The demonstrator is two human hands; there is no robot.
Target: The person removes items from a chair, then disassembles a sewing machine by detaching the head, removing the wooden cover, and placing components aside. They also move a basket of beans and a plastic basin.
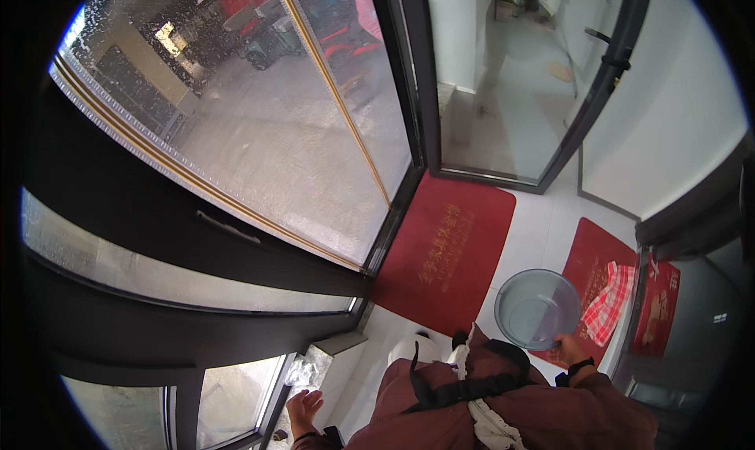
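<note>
My right hand (pixel 572 349) grips the near rim of a round grey-blue basin (pixel 511 312). The basin is held upright over the white floor and partly covers a red mat (pixel 580 253). Whether it holds water I cannot tell. A red-and-white checked cloth (pixel 612 302) lies on that mat, just right of the basin. Low on the left, my left hand (pixel 304 409) is empty, its fingers apart and slightly bent. Closest to it is a crumpled clear plastic piece (pixel 308 369) on a pale ledge.
Ahead lies a second red mat (pixel 452 249) with gold lettering. A black-framed glass door (pixel 511 184) stands ajar beyond it. Along the left runs a dark door (pixel 157 206) beside a large wet glass pane (pixel 283 151). A dark glossy panel (pixel 696 293) stands at the right.
</note>
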